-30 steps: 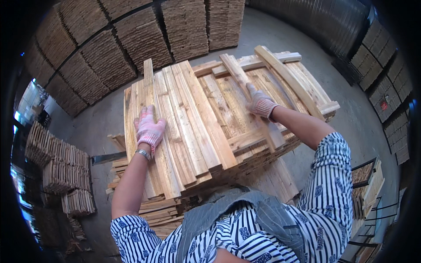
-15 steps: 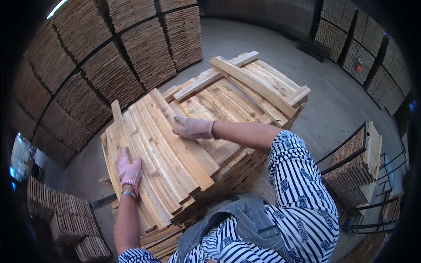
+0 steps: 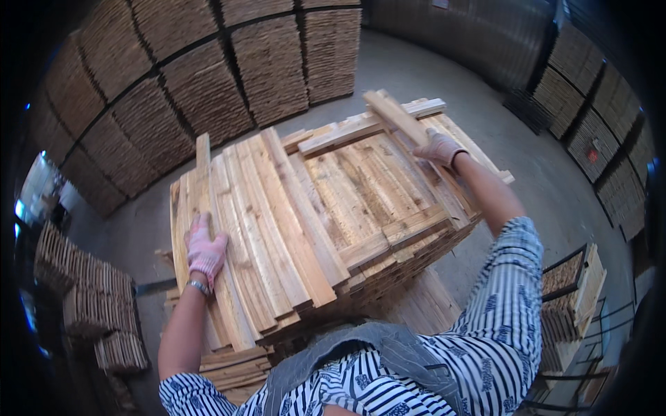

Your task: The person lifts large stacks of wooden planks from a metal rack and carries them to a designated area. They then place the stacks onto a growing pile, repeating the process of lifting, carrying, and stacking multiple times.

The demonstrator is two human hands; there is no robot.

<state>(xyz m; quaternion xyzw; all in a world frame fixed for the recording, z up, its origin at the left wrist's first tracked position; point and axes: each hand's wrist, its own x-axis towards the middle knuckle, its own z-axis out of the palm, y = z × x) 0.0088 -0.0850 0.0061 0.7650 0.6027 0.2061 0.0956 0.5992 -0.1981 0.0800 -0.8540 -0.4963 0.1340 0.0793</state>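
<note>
A stack of wooden boards [image 3: 257,222] fills the middle, its top layer laid side by side on the left. My left hand [image 3: 206,246], in a pinkish knit glove, lies on the leftmost boards with its fingers stretched and thumb apart. Under and ahead of it runs a narrow board [image 3: 203,163] that juts past the far end. My right hand [image 3: 440,149], gloved alike, is closed around a loose board [image 3: 397,116] on the far right of the stack. That board crosses over a crosswise wooden strip [image 3: 340,137]. Some of its near length is hidden by the hand and forearm.
Tall banded stacks of boards [image 3: 201,90] line the far left, with more stacks [image 3: 590,121] at the far right. Smaller board piles stand at the lower left [image 3: 97,305] and beside a dark metal frame at the right [image 3: 565,305]. Grey concrete floor [image 3: 416,66] lies beyond.
My right hand has left the boards in the middle, moved right and far, and taken hold of the loose board. My left hand stays on the left boards. The view has shifted slightly.
</note>
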